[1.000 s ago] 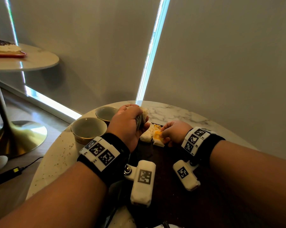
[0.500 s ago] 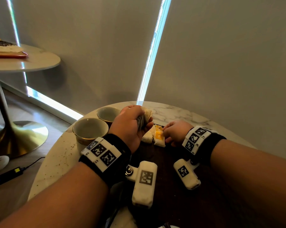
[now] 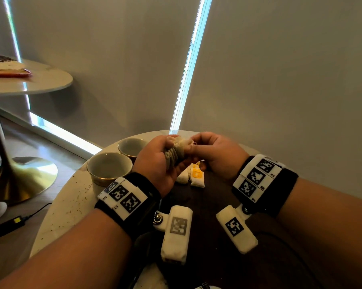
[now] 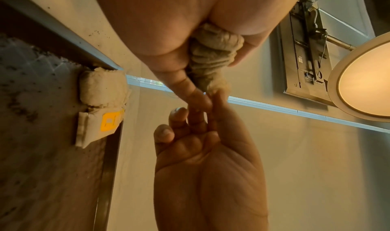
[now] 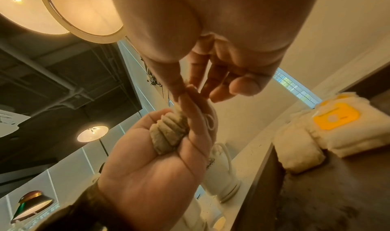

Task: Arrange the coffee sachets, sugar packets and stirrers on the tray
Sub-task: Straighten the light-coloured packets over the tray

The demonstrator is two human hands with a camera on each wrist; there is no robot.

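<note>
table: round, marble | on it: 2 bowls, dark tray

No legible word, brand or number is found anywhere. Black-and-white square code markers are borne by the white blocks on the left wristband and the right wristband, and by the two white camera housings below them. A yellow label is carried by one sachet on the tray, its print too small to be made out.
</note>
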